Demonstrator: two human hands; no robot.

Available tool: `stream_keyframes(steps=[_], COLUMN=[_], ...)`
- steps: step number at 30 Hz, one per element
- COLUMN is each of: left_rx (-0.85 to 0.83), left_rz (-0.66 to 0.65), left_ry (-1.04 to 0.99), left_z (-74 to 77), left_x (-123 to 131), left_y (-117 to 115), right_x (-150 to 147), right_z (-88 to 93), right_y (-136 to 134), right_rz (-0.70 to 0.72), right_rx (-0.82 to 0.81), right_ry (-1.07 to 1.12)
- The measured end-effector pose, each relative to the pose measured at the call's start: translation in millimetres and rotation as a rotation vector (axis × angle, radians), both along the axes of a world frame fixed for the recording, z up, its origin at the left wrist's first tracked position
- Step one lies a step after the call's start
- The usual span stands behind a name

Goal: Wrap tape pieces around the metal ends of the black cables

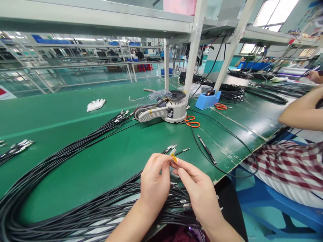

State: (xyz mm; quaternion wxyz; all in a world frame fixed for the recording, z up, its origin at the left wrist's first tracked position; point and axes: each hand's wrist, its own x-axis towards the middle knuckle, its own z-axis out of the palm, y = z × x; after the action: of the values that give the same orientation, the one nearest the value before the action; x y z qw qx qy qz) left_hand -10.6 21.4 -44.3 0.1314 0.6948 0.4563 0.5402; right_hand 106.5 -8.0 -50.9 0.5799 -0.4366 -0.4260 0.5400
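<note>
Near the tabletop's (101, 161) front edge, left hand (155, 181) and right hand (199, 191) are pinching a yellow tape strip (174, 157) at one cable end (172, 152), both grips clenching it above the black cable bundle (75, 215); holding it taut and square is likely aiding smooth wrapping.

Factory assembly floor, long green workbenches (75, 114), black cable bundles (63, 188), tape dispenser (164, 109), overhead shelving (101, 20)

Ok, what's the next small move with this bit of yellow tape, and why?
Probably press the yellow tape around the metal cable tips: the left hand and right hand both pinch it there, and it does not look wrapped round yet.
</note>
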Motion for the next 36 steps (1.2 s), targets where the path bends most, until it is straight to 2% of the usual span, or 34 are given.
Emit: stream_keyframes(steps=[10, 36], left_rx=[0.028, -0.022], left_rz=[0.006, 0.052], left_ry=[0.001, -0.015], left_z=[-0.8, 2.8], left_x=[1, 1], left_y=[1, -1], right_x=[0, 0], right_z=[6.3, 13.4], right_y=[-1, 1], right_rz=[-0.004, -0.023], right_rx=[0.014, -0.026], right_ry=[-0.038, -0.05])
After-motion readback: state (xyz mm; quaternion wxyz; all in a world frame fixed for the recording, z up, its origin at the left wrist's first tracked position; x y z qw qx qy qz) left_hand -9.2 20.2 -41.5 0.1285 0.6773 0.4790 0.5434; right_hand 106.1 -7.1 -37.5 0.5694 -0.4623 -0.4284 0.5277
